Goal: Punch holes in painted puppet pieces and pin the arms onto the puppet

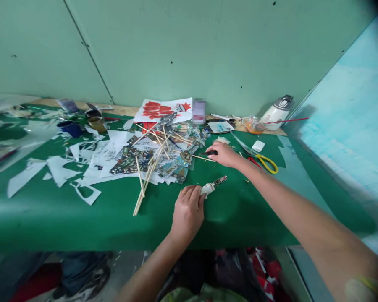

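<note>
Near the front of the green table (107, 226), my left hand (188, 209) is closed around a white-wrapped tool (208, 190). Its shiny metal end points up and to the right, and the exact kind is unclear. Farther back, my right hand (223, 153) has its fingers closed on a small dark object (211, 152), partly hidden by the fingers. A pale wooden stick (203, 158) lies just below those fingertips. Left of that hand are patterned cut pieces (178, 167) in clear film, with several wooden sticks (151, 170) crossing over the pile.
Scissors with yellow and red handles (269, 164) lie right of my right hand. White paper scraps (61, 170) spread leftward. A blue cup (69, 128), a red-printed sheet (160, 110) and a white bottle (277, 111) stand or lie along the back wall.
</note>
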Demonstrator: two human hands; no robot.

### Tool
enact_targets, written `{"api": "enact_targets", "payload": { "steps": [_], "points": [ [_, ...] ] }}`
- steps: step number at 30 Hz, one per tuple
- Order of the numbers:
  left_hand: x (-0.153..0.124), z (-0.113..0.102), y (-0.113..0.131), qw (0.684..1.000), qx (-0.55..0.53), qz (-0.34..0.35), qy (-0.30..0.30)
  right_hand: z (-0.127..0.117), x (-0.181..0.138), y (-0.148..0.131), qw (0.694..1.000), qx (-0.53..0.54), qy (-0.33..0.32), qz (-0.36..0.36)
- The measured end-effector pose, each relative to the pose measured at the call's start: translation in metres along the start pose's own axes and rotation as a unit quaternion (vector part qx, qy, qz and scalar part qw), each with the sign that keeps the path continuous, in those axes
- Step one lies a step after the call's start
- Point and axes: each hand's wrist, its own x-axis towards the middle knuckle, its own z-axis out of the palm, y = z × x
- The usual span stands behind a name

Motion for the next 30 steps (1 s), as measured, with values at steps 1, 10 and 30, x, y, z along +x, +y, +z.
{"api": "enact_targets", "payload": {
  "steps": [1,10,30],
  "points": [
    [0.000,0.000,0.000,1.000,-0.002,0.000,-0.001,0.000,-0.001,0.003,1.000,-0.003,-0.007,-0.004],
    [0.000,0.001,-0.002,1.000,-0.003,0.008,0.003,0.000,-0.010,-0.004,0.997,-0.006,-0.042,-0.066],
    [0.001,0.001,-0.003,1.000,0.002,0.012,-0.002,0.019,-0.009,-0.037,0.994,-0.015,-0.079,-0.074]
  ]
}}
